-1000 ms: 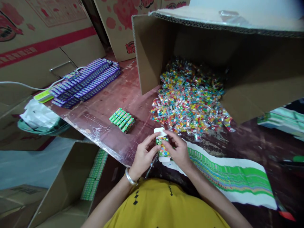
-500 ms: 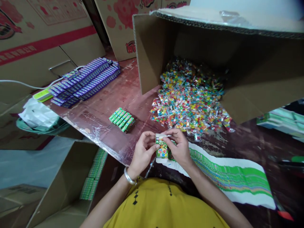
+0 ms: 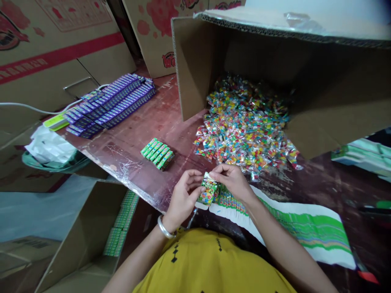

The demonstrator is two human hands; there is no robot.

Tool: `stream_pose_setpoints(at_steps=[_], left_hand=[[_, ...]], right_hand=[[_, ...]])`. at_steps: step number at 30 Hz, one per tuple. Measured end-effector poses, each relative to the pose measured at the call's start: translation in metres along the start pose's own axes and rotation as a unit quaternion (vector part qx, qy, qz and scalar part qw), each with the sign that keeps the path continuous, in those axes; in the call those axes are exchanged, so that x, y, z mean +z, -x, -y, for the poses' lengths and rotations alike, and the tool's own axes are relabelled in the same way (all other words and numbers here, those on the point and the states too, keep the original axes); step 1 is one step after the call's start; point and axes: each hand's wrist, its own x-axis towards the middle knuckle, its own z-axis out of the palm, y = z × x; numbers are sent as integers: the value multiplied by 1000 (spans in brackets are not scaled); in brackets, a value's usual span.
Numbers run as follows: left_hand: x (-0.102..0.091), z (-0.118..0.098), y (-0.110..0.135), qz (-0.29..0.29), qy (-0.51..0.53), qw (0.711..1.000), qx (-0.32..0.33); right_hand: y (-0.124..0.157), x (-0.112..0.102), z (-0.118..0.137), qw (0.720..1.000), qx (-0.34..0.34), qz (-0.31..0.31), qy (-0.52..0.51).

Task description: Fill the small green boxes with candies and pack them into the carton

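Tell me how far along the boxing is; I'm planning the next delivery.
Done: five green boxes lie on the table, more in the floor carton. In hand: left hand and right hand hold one small box. Left: a candy packet pile and flat box blanks.

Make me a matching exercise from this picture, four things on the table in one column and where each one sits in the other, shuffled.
Things:
1. small green printed carton
2. purple flat boxes in rows
3. clear packets of coloured candy
4. short row of green boxes

Places:
A. spilling from the big tipped cardboard box
B. far left end of the brown table
C. between the left hand and right hand
D. alone mid-table, left of the candy heap

Pairs: 1-C, 2-B, 3-A, 4-D
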Motion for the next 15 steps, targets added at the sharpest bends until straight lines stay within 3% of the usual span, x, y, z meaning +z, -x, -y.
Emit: stream_pose_setpoints(at_steps=[8, 13, 15], left_hand=[[-5, 2, -2, 8, -19, 1000, -5], [-6, 5, -6, 9, 13, 999, -37], [-9, 6, -10, -13, 30, 998, -50]], right_hand=[[12, 6, 8, 979, -140, -3, 146], [19, -1, 11, 971, -129, 36, 197], [17, -16, 11, 961, -130, -5, 244]])
